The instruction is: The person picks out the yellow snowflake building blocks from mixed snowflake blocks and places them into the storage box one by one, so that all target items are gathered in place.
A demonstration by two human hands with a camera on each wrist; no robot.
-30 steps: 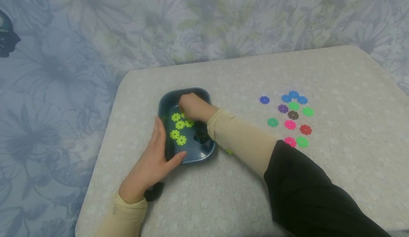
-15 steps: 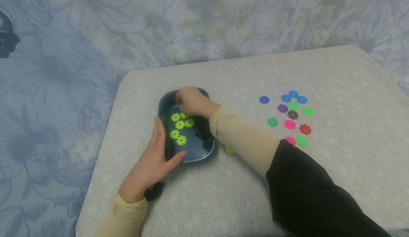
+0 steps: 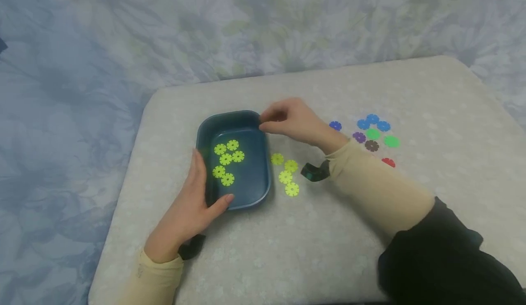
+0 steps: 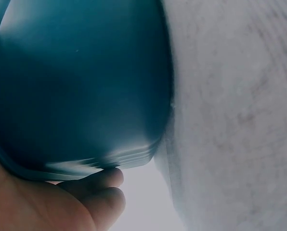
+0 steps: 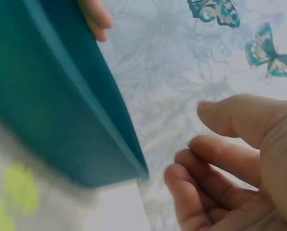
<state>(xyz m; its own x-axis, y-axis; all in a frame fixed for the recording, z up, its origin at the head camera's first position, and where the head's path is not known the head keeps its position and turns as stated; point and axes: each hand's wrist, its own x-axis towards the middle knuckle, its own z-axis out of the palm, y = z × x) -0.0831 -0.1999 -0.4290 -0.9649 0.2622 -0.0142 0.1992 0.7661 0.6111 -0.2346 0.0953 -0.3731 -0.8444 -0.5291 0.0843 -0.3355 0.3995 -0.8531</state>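
Note:
My left hand [image 3: 181, 213] grips the dark blue plastic tray [image 3: 252, 177] at its near left corner, thumb over the front rim and fingers along the left side. In the left wrist view the curled fingertips touch the tray's outer wall [image 4: 85, 86]. Several yellow-green notched plastic discs [image 3: 226, 159] lie flat inside, toward the left half. My right hand [image 3: 297, 120] hovers by the tray's far right corner. Its fingers are loosely curled with a gap to the thumb; the right wrist view [image 5: 244, 154] shows nothing between them.
Several more yellow-green discs [image 3: 285, 177] lie on the table just right of the tray. Farther right, partly behind the right forearm, are blue discs [image 3: 372, 119], green discs [image 3: 391, 141], a brown disc [image 3: 371, 145] and a red disc [image 3: 388, 162]. A flowered wall [image 3: 263, 26] borders the table's far edge.
My right hand has come up out of the tray and moved right, past its rim. Yellow-green discs beside the tray now show. The left hand keeps its hold; the view has shifted slightly.

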